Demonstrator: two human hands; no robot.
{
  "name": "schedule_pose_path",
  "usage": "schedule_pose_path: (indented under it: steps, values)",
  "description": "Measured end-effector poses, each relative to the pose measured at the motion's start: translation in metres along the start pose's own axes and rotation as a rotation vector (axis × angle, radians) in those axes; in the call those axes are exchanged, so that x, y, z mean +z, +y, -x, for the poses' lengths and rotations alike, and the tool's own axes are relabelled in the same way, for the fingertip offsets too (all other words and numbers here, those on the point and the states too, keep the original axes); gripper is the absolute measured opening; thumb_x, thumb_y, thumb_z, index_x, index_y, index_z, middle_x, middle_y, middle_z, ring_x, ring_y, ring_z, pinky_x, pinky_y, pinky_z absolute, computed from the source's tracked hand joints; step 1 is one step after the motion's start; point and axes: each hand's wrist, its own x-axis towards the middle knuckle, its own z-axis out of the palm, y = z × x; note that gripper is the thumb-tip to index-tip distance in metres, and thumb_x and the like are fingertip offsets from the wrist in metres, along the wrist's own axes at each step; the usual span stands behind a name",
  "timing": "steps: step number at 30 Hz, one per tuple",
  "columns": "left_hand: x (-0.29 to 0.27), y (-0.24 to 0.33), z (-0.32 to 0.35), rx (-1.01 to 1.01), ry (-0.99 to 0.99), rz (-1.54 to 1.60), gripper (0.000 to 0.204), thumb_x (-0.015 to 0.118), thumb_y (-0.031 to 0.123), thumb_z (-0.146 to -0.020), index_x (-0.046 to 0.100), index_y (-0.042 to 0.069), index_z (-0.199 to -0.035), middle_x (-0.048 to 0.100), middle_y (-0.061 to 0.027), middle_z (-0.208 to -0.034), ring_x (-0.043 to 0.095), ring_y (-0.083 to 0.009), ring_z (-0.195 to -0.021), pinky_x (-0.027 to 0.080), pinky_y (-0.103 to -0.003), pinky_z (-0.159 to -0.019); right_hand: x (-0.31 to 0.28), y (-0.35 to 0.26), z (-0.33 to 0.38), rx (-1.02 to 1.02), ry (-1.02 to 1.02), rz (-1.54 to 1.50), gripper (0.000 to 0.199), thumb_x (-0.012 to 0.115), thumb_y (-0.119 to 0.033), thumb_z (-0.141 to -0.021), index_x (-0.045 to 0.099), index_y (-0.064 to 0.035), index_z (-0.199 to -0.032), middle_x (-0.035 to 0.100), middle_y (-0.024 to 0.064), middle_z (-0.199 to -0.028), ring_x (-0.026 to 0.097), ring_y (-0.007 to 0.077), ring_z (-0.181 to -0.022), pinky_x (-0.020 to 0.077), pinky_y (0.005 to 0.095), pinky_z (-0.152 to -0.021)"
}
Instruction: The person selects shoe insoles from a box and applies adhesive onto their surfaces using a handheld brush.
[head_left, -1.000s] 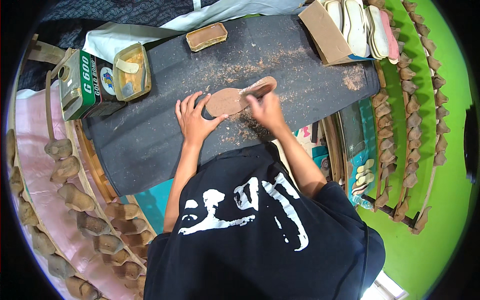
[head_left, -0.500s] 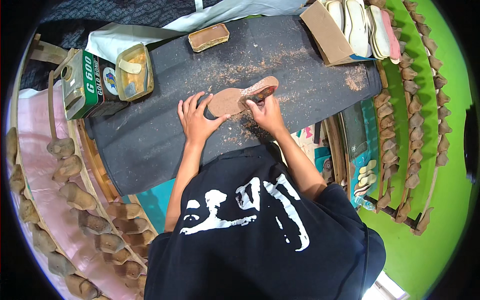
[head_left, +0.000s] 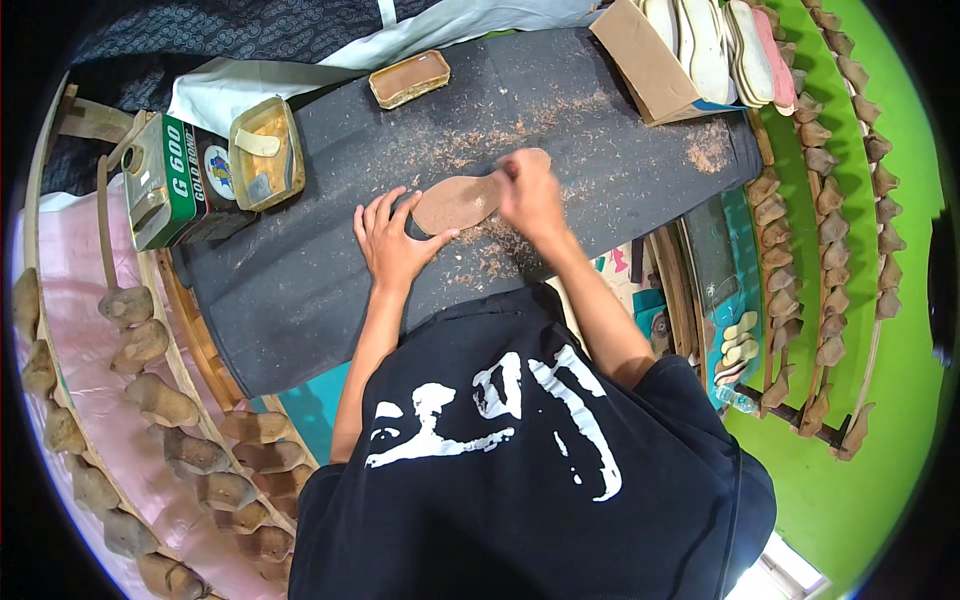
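Note:
A brown insole-shaped piece [head_left: 452,204] lies flat on the dark work table [head_left: 300,270], its toe end to the left. My left hand [head_left: 391,238] is open beside that end, fingers spread, with the thumb and a fingertip at its edge. Closed and slightly blurred, my right hand [head_left: 532,205] is over the narrower part of the piece. A dark hand tool with reddish patches showed in that hand a moment ago; my fingers hide it now. Brown shavings [head_left: 492,245] are scattered around the piece.
At the left stand a metal can [head_left: 165,185] and a cut-open container [head_left: 290,155] holding a spreader. A small tray [head_left: 410,80] is at the back. Pale soles fill a cardboard box [head_left: 640,70] at the back right. Racks of wooden shoe lasts [head_left: 163,400] flank both sides.
My right hand has turned over and moved slightly up across the piece, so the tool is covered. My left hand has stayed in place. The view has shifted slightly.

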Motion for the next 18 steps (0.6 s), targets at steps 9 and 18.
schedule_pose_path:
  steps: [9,18]
  values:
    - [-0.002,-0.001,0.002,0.000,-0.005,0.014,0.082,0.093,0.066,-0.061,0.077,0.017,-0.124,0.066,-0.0048,-0.139,0.056,-0.0285,-0.136,0.027,-0.057,-0.125,0.004,0.023,-0.005,0.383,0.157,-0.400,0.030,0.080,-0.016,-0.091,0.060,-0.0013,-0.108,0.074,0.0114,-0.092,0.071,0.0219,-0.080,0.0561,0.0391,-0.073]
    - [-0.005,-0.001,0.003,-0.022,-0.057,0.019,0.082,0.093,0.065,-0.063,0.076,0.017,-0.127,0.064,-0.0056,-0.143,0.054,-0.0289,-0.139,0.025,-0.056,-0.126,-0.029,0.020,-0.027,0.255,0.183,-0.181,0.023,0.078,-0.013,-0.091,0.064,0.0007,-0.104,0.075,0.0148,-0.084,0.071,0.0247,-0.070,0.0564,0.0386,-0.069]
